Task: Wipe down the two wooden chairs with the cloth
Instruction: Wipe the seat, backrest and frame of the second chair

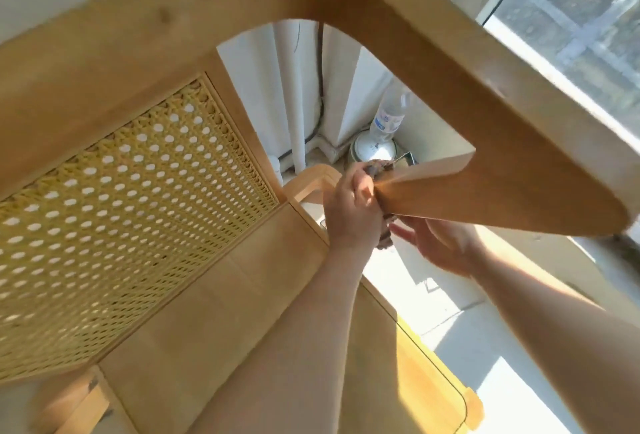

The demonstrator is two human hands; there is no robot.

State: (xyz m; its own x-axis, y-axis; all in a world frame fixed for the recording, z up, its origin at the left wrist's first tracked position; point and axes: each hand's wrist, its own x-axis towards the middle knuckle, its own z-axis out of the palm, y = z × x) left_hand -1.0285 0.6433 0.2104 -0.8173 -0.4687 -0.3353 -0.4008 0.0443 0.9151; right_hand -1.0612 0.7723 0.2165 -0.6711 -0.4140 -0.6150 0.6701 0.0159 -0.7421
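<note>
One chair (104,53) fills most of the head view, seen close and at a steep tilt. Its cane panel (121,208) lies on the left and its pale seat (242,329) below the middle. The bent armrest (485,104) sweeps from the top, curves down the right side, then turns back toward the centre.

The cloth (385,239), brown and bunched, is wrapped round the lower stretch of that armrest. One bit shows above the wood and another hangs beneath it. The left hand (349,207) holds it there, fingers curled tight around cloth and wood together, the forearm reaching up from the bottom edge.

The right hand (440,248) sits just under the armrest, wide and flat with the fingers straight. Its fingertips (398,228) are just beside the hanging end of the cloth; whether they touch it I cannot tell.

A second curved piece of wood (311,179) shows behind the left hand. Whether it belongs to this chair or another is unclear.

Through the armrest's loop, a clear bottle (389,115) stands in the corner against a white curtain (304,94), with a round white object (372,151) just below it. A window (571,18) runs along the right, and sunlight falls on the floor (450,312) beside the seat.
</note>
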